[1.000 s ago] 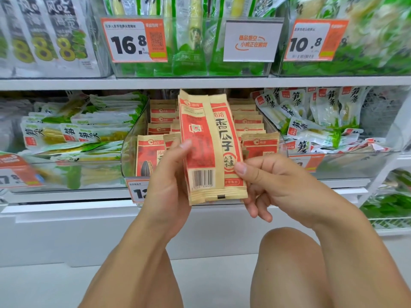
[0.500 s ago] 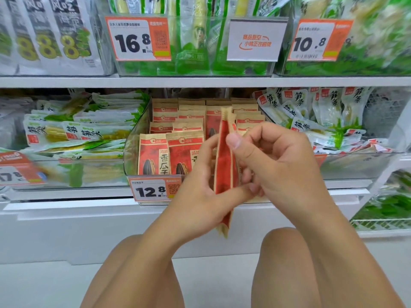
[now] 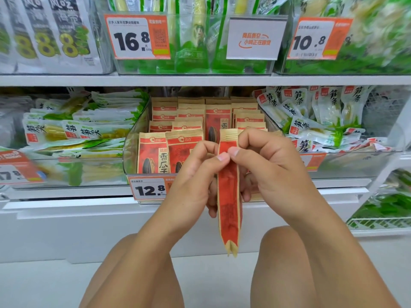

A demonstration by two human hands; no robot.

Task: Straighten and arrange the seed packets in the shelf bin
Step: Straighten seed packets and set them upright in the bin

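Holding the packets (image 3: 229,196) edge-on in front of the knees, both hands work at the same small stack: the left hand (image 3: 193,181) pinches it near the top from the left side, and the right hand (image 3: 266,165) pinches it from the right, thumb tip almost touching the left thumb tip. The stack seems to be two or more packets pressed together; the exact count I cannot tell. It hangs upright, with its lower ends free below the hands and its top just above the fingers. To do this step well, I think the hands should make the edges level first, perhaps by tapping the bottom ends lightly, and then turn the printed face to the front before putting the stack back. Behind the hands stands the bin (image 3: 133,152), a clear one on the middle shelf, with a price tag (image 3: 149,190) on its front. In it the front row packets (image 3: 153,154) stand upright on the left side, and more rows stand behind. The right front part is hidden by the hands, so probably the stack belongs there. It should go in straight, not tilted, and beside the front row.
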